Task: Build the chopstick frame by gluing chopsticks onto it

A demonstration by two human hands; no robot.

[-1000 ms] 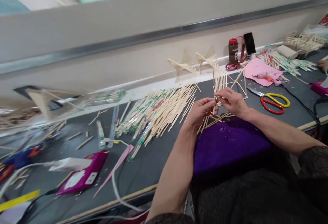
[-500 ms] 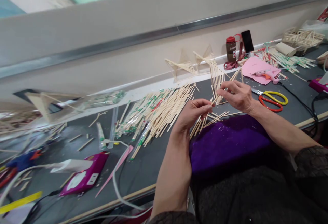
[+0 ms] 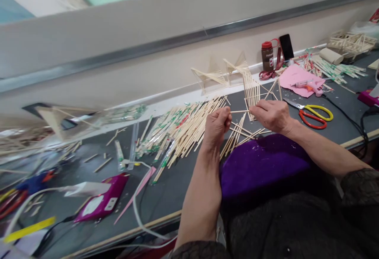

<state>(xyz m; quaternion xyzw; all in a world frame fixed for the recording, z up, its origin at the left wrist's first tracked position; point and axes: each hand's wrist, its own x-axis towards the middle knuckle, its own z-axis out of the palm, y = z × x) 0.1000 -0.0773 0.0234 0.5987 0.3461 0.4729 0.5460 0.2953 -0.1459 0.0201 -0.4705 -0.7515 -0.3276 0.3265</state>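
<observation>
A thin wooden stick (image 3: 239, 111) stretches level between my two hands. My left hand (image 3: 217, 122) is closed round one end, and my right hand (image 3: 271, 113) pinches the other. Just behind my right hand stands a lattice of glued sticks (image 3: 252, 89), its lower part partly covered by the fingers. Below the held stick, several loose sticks (image 3: 237, 136) lie crossed on the table, against a purple cushion (image 3: 263, 164) near my body. To the left of my left hand spreads a big pile of bare sticks (image 3: 192, 130).
Scissors (image 3: 315, 115) and a pink glue gun (image 3: 310, 87) on pink paper lie to the right. A bottle (image 3: 267, 57) and a phone (image 3: 286, 47) stand by the wall, near finished stick models (image 3: 210, 77). A magenta box (image 3: 102, 199) with cables and a blue glue gun (image 3: 35, 182) lie left.
My hands have moved apart, the left one shifting left and closing into a fist. The stick between them now shows more of its length and lies level.
</observation>
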